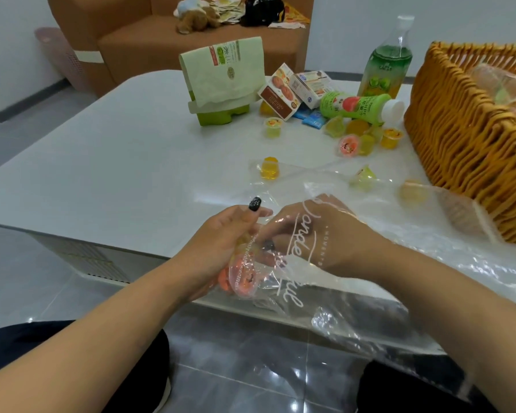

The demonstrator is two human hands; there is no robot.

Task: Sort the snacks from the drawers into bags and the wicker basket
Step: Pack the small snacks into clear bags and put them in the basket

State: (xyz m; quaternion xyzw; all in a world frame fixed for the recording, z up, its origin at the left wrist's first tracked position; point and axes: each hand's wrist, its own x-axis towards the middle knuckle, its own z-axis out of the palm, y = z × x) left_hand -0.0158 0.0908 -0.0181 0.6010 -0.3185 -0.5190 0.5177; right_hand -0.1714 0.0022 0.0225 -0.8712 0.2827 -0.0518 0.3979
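Note:
A clear plastic bag (367,296) with white lettering is draped over my right forearm at the white table's near edge. My left hand (221,242) grips the bag's mouth and orange jelly cups (242,281) bunched in it. My right hand (325,236) is inside or under the bag, fingers curled toward the left hand; what it holds is unclear. Several loose jelly cups lie on the table, one yellow (269,168), others (367,144) near the wicker basket (459,135) at the right. The basket holds a filled clear bag (507,87).
A green paper-wrapped box (221,81), two small biscuit boxes (295,90), a lying green bottle (358,107) and a standing green drink bottle (388,64) crowd the table's far side. A brown sofa (131,46) with plush toys stands behind. My knees are below the table edge.

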